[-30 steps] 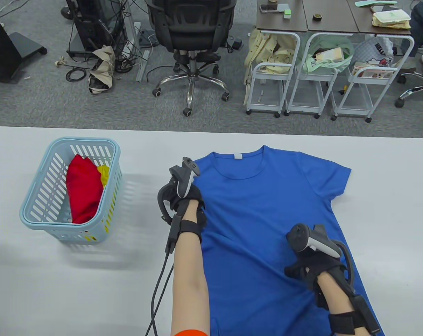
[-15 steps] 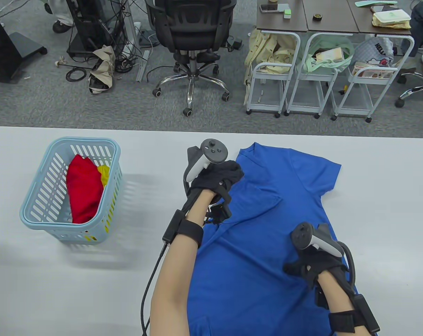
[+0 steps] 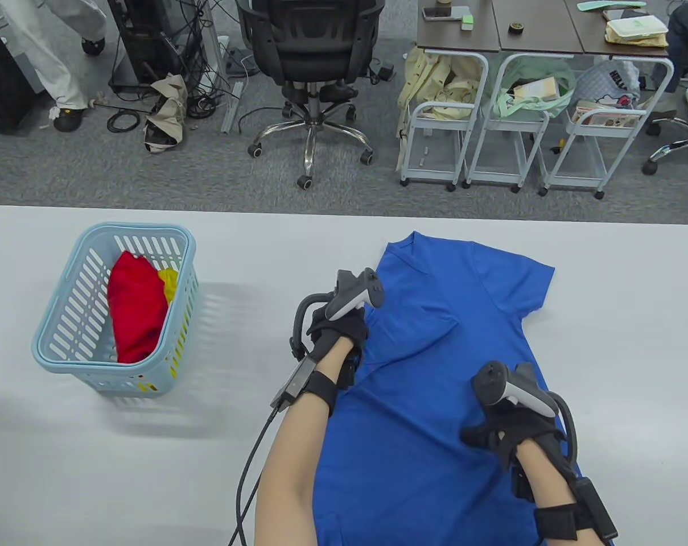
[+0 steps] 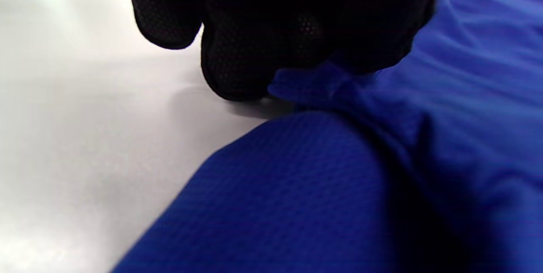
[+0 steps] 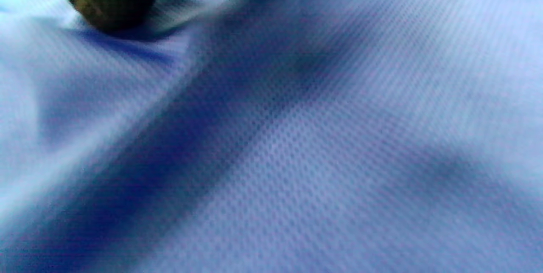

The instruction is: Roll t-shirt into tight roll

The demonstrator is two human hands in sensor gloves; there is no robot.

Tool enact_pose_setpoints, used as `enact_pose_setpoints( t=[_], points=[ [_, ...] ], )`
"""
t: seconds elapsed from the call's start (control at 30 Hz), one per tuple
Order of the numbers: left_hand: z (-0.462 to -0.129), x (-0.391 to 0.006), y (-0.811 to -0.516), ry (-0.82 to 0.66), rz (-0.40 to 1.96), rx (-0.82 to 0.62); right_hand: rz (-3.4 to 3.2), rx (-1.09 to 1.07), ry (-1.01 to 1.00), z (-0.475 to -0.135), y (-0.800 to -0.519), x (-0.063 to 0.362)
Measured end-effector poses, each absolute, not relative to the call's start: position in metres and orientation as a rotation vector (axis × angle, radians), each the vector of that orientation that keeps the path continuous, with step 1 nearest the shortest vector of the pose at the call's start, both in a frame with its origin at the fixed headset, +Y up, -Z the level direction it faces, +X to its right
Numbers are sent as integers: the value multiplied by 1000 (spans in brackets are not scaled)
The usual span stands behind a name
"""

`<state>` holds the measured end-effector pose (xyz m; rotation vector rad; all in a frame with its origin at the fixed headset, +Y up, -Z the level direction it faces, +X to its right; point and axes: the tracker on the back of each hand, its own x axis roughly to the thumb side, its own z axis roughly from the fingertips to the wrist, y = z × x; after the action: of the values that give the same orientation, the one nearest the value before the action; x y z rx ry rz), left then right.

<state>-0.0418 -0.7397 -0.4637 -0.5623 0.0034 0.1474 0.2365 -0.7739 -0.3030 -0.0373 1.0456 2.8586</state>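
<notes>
Blue t-shirt (image 3: pixel 435 398) with 1 side folded in, unrolled; left hand (image 3: pixel 338 333) fingers (image 4: pixel 237 69) pinch fold, right hand (image 3: pixel 506 435) fingers spread, pressing.

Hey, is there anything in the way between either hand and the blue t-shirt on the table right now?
Nothing visible. The left hand is at the left edge of the blue mesh-knit t-shirt, fingers curled at a bunch of its fabric. The right hand rests directly on the shirt. The light blue plastic basket stands apart to the left.
</notes>
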Motion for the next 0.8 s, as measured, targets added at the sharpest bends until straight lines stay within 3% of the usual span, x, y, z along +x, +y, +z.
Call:
enact_pose_setpoints(
  t=[0.13, 0.23, 0.43, 0.53, 0.57, 0.63, 0.73, 0.8],
  points=[
    [-467, -75, -729, 90, 205, -549, 2860, -34, 1047, -304, -774, 236],
    [-464, -99, -715, 200, 136, -393, 2856, -27, 1051, -304, -774, 234],
    [-459, -147, -701, 465, -300, -106, 2867, -31, 1048, -305, -774, 233],
    [-451, -143, -711, 255, -288, -186, 2878, -32, 1053, -306, -774, 232],
    [-449, -139, -719, 101, -190, -254, 2882, -33, 1052, -306, -773, 232],
    [-449, -137, -735, -68, 14, -417, 2880, -39, 1051, -305, -774, 232],
    [-455, -149, -761, 90, 155, -561, 2901, -63, 1056, -301, -773, 233],
    [-462, -162, -770, 231, 172, -559, 2944, -119, 1051, -298, -771, 233]
  ],
)
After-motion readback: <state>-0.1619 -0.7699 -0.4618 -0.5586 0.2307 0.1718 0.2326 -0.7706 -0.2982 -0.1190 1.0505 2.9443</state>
